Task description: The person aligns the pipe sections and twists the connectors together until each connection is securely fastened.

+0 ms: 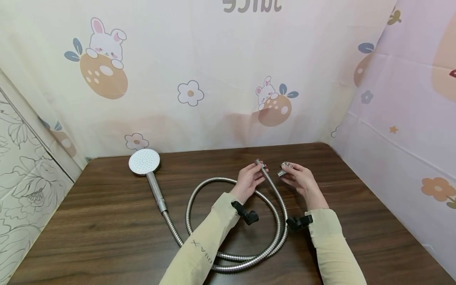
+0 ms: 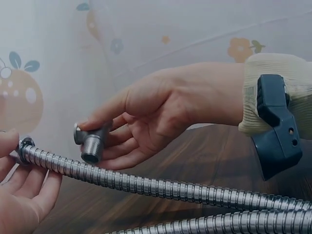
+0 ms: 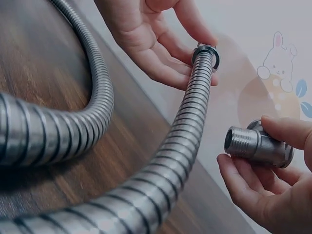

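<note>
My left hand (image 1: 248,180) pinches the end nut (image 3: 205,50) of a ribbed metal shower hose (image 1: 279,194) between thumb and fingers. Beside it, my right hand (image 1: 302,180) holds a small chrome threaded fitting (image 3: 258,144) with thumb above and fingers beneath. In the left wrist view, the fitting's threaded stub (image 2: 91,148) points downward, close to the hose. A gap separates the nut from the fitting. From the left hand the hose loops over the table to a shower head (image 1: 144,161), which lies face up at the far left with its handle toward me.
The dark wooden table (image 1: 107,237) ends at a back edge against a printed cloth wall (image 1: 213,126). Another cloth (image 1: 399,158) hangs along the right side. Coiled hose lies under and between my forearms. Black wrist cameras (image 1: 299,222) sit on both cuffs.
</note>
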A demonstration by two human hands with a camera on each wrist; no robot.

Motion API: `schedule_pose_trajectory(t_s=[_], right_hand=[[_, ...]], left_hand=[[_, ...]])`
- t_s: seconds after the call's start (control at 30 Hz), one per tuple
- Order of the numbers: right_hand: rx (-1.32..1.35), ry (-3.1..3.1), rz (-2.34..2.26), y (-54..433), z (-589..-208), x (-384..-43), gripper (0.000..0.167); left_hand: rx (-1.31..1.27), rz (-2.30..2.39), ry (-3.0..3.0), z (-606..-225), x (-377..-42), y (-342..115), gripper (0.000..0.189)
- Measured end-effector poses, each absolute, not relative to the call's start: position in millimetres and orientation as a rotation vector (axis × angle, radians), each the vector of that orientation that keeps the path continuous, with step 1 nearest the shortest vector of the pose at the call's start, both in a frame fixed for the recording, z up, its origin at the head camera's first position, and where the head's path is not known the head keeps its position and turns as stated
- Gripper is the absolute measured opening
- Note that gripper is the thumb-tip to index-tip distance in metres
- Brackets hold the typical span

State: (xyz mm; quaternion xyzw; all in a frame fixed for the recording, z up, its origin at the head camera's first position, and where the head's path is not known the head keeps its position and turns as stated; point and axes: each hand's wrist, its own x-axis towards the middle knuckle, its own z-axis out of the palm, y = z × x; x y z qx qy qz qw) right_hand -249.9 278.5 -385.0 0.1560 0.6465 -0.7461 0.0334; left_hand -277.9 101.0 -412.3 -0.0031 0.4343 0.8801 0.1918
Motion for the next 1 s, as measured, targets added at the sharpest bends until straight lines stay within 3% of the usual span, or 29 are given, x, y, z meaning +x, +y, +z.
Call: schedule_pose_trajectory(t_s=[0.1, 0.33, 0.53, 0.77, 1.0], right_hand=[[0.475, 2.001, -2.298, 276, -384, -250, 0.065], [0.419, 1.975, -2.325, 270, -382, -249, 0.049], [0.411, 1.94, -2.334, 267, -380, -250, 0.058], [0.421, 1.94, -2.335, 264, -378, -248, 0.039], [0.394, 1.977, -2.306, 262, -376, -248, 0.066]], left_hand=[[0.022, 2.469, 1.238, -412, -276, 100, 0.026], [0.11, 2.441, 1.274, -412, -271, 98, 0.028], [0.151, 2.439, 1.256, -412, -268, 97, 0.032], [0.14, 2.428, 1.256, -414, -266, 97, 0.027], [0.135, 2.441, 1.267, -416, -266, 97, 0.038]])
